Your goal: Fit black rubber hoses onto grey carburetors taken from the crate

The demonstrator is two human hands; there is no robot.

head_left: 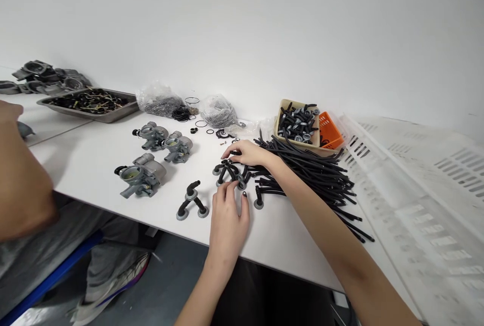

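A small cluster of short bent black rubber tubes with grey ring caps (229, 170) lies on the white table in front of me. Over its far side reaches my right hand (247, 154), thumb and fingertips close together on the end of one black tube. My left hand (229, 215) rests at the near side, its fingers stretched out and thumb apart, nearest a grey ring cap. Left of it, capped tubes (192, 196) stand leaning together. Another capped tube (258, 199) stands alone to the right. Under my right forearm spreads a heap of long black tubes (313, 169).
Three metal carburetors (141, 177) sit to the left. A metal tray (113, 114) of small parts, bagged parts (218, 111) and black rings lie behind. A cream basket (280, 131), an orange basket (329, 131) and a white crate (412, 215) are at right. Another person's arm (22, 179) is at left.
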